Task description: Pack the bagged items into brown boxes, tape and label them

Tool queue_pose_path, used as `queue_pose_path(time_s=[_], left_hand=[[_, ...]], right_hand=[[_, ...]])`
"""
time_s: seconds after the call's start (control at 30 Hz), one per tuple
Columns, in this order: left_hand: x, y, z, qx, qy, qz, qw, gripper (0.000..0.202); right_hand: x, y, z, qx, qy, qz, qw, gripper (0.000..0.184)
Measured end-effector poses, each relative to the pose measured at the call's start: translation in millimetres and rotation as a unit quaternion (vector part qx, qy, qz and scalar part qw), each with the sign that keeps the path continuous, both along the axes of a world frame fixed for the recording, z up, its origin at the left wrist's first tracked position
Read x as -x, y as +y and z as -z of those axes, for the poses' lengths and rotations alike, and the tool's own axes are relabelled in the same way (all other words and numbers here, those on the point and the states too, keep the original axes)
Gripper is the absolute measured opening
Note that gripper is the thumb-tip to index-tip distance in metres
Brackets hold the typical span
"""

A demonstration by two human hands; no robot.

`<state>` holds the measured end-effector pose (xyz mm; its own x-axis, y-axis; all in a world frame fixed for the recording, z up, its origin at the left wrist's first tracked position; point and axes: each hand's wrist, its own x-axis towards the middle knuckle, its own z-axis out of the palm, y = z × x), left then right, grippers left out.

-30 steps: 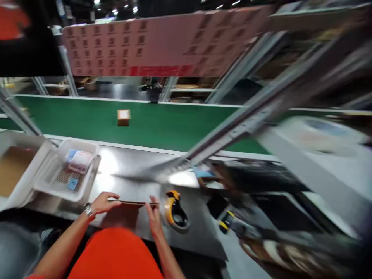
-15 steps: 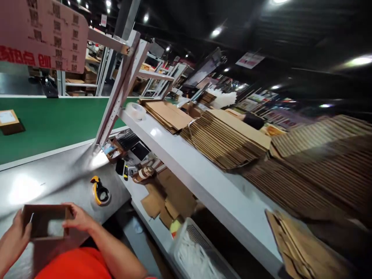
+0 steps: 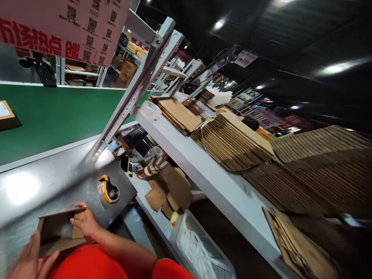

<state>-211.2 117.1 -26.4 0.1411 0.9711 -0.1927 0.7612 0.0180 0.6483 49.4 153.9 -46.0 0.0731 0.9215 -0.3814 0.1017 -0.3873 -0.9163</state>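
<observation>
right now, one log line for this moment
left hand: holds cardboard box | right hand: on box flap | tape dispenser: on steel table

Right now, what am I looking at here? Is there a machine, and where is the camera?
No machine is doing the work: a person wears the camera on the head, so it looks down at their own hands. The left hand and right hand hold a small open cardboard box over a steel worktable. A yellow tape dispenser lies beside it. Behind runs a green conveyor belt carrying a parcel. To the right, a shelf holds stacks of flat cardboard.
</observation>
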Motion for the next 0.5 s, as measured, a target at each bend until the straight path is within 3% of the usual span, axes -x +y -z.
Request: queue_pose_path(time_s=[0.1, 0.3, 0.4, 0.5], left_hand=[[-5, 1, 4.3, 0.000, 0.008, 0.010, 1.000, 0.093], [-29, 44, -26.4, -0.047, 0.131, 0.061, 0.988, 0.076], [-35, 57, -34.3, -0.032, 0.135, 0.016, 0.990, 0.074], [-36, 57, -33.2, -0.020, 0.076, -0.058, 0.995, 0.083]], right_hand=[[0, 4, -1.4, -0.026, 0.010, -0.008, 1.000, 0.053], [-4, 18, -3.5, 0.014, 0.085, -0.009, 0.996, 0.069], [-13, 27, -11.6, 0.030, 0.135, -0.037, 0.990, 0.074], [-18, 31, -21.8, 0.041, 0.183, -0.052, 0.981, 0.075]])
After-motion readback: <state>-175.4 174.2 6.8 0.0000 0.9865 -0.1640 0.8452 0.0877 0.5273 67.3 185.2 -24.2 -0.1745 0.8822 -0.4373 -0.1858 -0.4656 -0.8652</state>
